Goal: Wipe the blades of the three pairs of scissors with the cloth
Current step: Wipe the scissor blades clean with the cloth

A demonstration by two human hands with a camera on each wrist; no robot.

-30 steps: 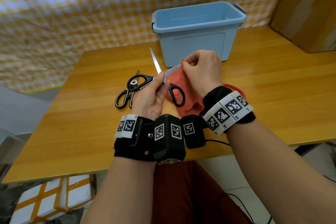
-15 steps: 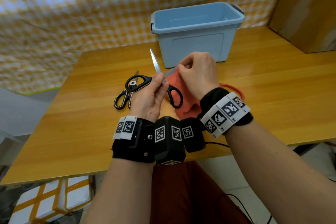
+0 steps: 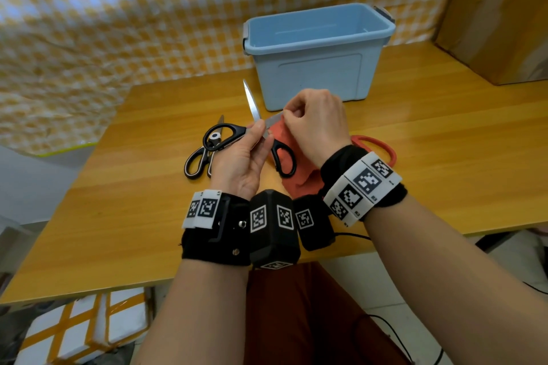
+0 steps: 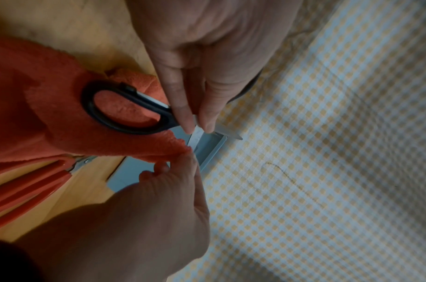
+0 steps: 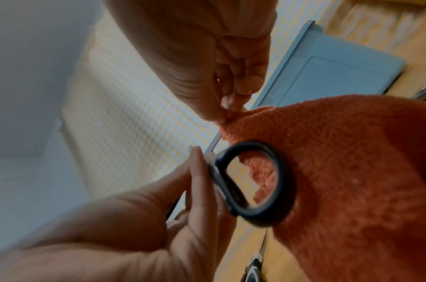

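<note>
Right hand (image 3: 314, 124) slid cloth (image 3: 278, 135) toward the pivot.

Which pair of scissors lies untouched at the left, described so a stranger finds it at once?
Start at the blue bin on the wooden table, then look left and nearer. The idle scissors lie flat beside the left hand. Their black handles have pale edging, unlike the plain black held pair or the red-handled pair.

- three pairs of scissors are showing: one black-handled pair (image 3: 280, 154), one black-and-white pair (image 3: 197, 161), one red-handled pair (image 3: 376, 147)
- one orange cloth (image 3: 299, 169) is showing
- one blue bin (image 3: 314, 68) is standing on one table (image 3: 118, 201)
- two hands are working: left (image 3: 240, 163), right (image 3: 317, 124)
</note>
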